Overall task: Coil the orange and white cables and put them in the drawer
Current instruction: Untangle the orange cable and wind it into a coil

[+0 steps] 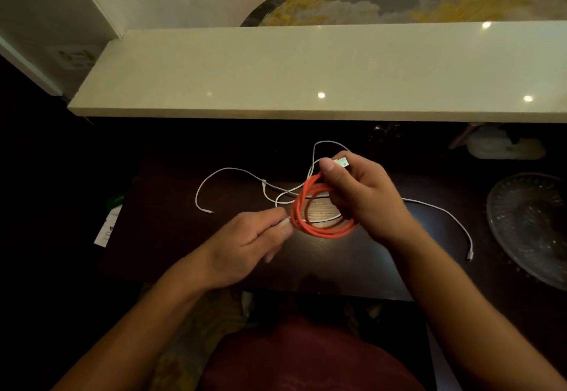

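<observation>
- One orange cable is in view, wound into a coil of several loops, bright coral and smooth, hanging just above the dark table near the centre of the scene.
- One white cable is visible as far as can be told: thin and uncoiled, it sprawls across the table from 9 o'clock of the coil, behind it, and out to 3 o'clock, with a small plug at each loose end.
- Two hands work the coil. The right hand grips the top of the loops at 12 o'clock, thumb and fingers curled round them, with a pale plug poking out above the thumb.
- The left hand pinches the coil's edge at 9 o'clock between thumb and fingertips.
- One glass dish sits at 3 o'clock, well apart from the coil.
- One pale stone ledge runs across at 12 o'clock.
</observation>
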A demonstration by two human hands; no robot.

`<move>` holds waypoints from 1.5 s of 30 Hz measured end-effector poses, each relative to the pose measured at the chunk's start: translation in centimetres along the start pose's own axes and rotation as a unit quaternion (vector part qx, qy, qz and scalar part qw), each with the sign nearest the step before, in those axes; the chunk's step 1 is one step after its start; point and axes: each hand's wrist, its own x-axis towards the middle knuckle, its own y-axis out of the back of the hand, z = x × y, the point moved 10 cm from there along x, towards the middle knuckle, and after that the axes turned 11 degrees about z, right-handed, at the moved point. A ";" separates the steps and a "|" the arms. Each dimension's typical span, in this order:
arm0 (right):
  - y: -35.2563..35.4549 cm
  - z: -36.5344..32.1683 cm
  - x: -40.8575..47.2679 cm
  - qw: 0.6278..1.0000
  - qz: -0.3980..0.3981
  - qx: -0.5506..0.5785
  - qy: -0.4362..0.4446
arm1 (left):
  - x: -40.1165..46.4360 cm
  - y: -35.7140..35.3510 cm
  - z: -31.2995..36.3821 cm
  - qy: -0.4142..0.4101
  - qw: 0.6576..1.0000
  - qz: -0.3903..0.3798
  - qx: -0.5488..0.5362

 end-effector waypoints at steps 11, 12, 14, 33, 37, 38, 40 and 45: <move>-1.7 -1.0 -0.3 0.999 -0.048 -0.012 0.014 | 0.4 -1.6 0.7 0.053 0.971 -0.092 -0.212; -1.8 -1.0 -0.3 0.999 -0.050 -0.015 0.015 | 0.5 -2.0 0.6 0.073 0.957 -0.081 -0.268; -2.0 -0.7 -0.3 0.999 -0.053 -0.006 0.005 | 1.0 -2.0 -0.3 0.112 0.942 -0.019 -0.317; -2.8 0.4 -1.5 0.992 -0.117 -0.041 0.004 | 1.1 -1.0 -0.8 0.109 0.940 0.052 -0.320; -2.3 0.5 -1.5 0.997 -0.074 -0.021 0.006 | 1.2 -0.3 -0.8 0.101 0.951 0.059 -0.287; -2.0 0.4 -1.4 0.997 -0.061 -0.036 0.013 | 1.3 -0.1 -0.8 0.096 0.957 0.062 -0.267; -1.7 0.3 -1.3 0.997 -0.039 -0.062 0.026 | 1.3 0.6 -0.9 0.093 0.959 0.085 -0.254; -1.4 0.2 -1.3 0.996 -0.020 -0.086 0.025 | 1.2 1.4 -1.6 0.107 0.929 0.135 -0.328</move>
